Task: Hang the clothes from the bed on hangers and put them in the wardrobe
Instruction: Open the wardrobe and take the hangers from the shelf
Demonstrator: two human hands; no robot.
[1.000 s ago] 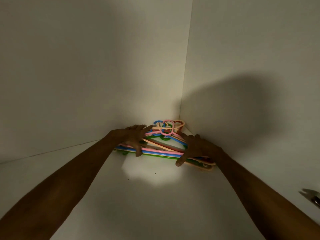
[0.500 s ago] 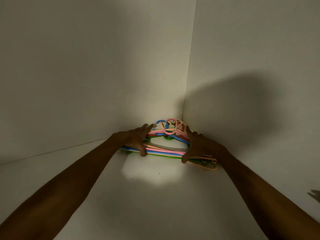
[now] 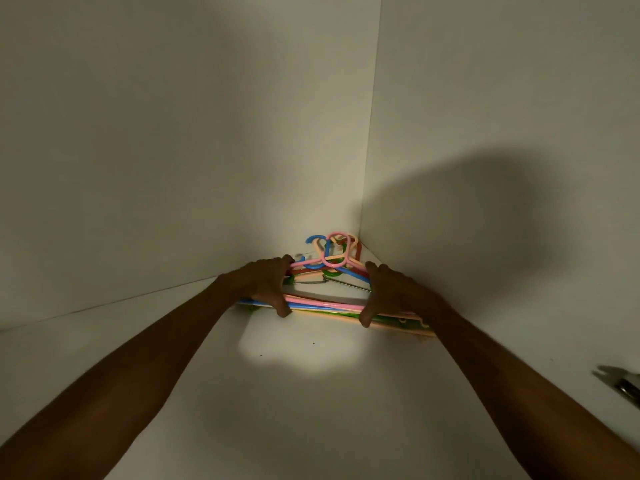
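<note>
A stack of coloured plastic hangers (image 3: 325,303), pink, blue, green, red and peach, lies in the back corner of a white wardrobe shelf (image 3: 311,393). Their hooks (image 3: 332,247) point toward the corner. My left hand (image 3: 263,284) grips the stack's left side, thumb under the bottom bars and fingers over the shoulders. My right hand (image 3: 391,292) grips the right side the same way. No clothes are in view.
The wardrobe's back wall (image 3: 173,150) and right side wall (image 3: 502,150) meet just behind the hangers. A metal hinge or fitting (image 3: 623,384) juts in at the lower right edge. The interior is dim, with one bright patch on the shelf.
Both hands have gone from resting on the hanger stack to curling round it, thumbs hooked under the lower bars. The stack looks slightly raised at the front.
</note>
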